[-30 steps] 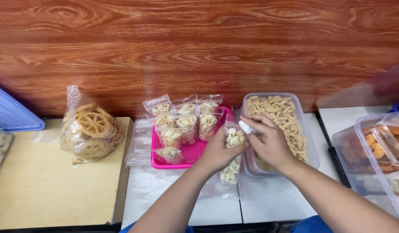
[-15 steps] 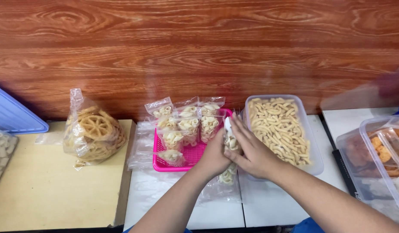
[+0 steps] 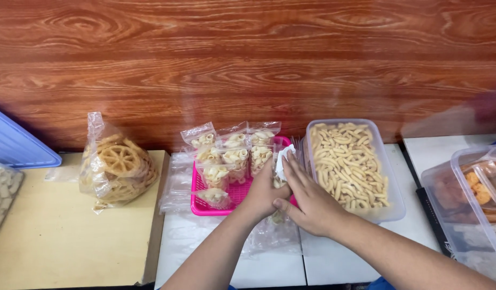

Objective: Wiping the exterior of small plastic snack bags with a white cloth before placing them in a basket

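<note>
— What is the setting?

— A wall of reddish-brown wood-grain panelling runs along the far edge of the work surface. The surface is made of pieces pushed together: a pale yellow desk on the left and white desk panels in the middle and to the right, with thin clear plastic sheets lying over the white part near its front edge.

— What stands on it?

— On the yellow desk, close to its right edge, lies a clear bag of wheel-shaped fried snacks. On the white part, against the far edge, sits a pink tray filled with small sealed packets of curled snacks. Just right of it is a clear tub of finger-shaped snacks. At the right edge stands a clear lidded box with orange pieces, and at the far left a blue lid.

— And the hands?

— Both meet at the tray's right front corner. Pressed between them is a small clear packet, its white top showing above the fingers. The left hand curls against its left side; the right hand lies flat against its right side, fingers straight and together, clasping it.
</note>
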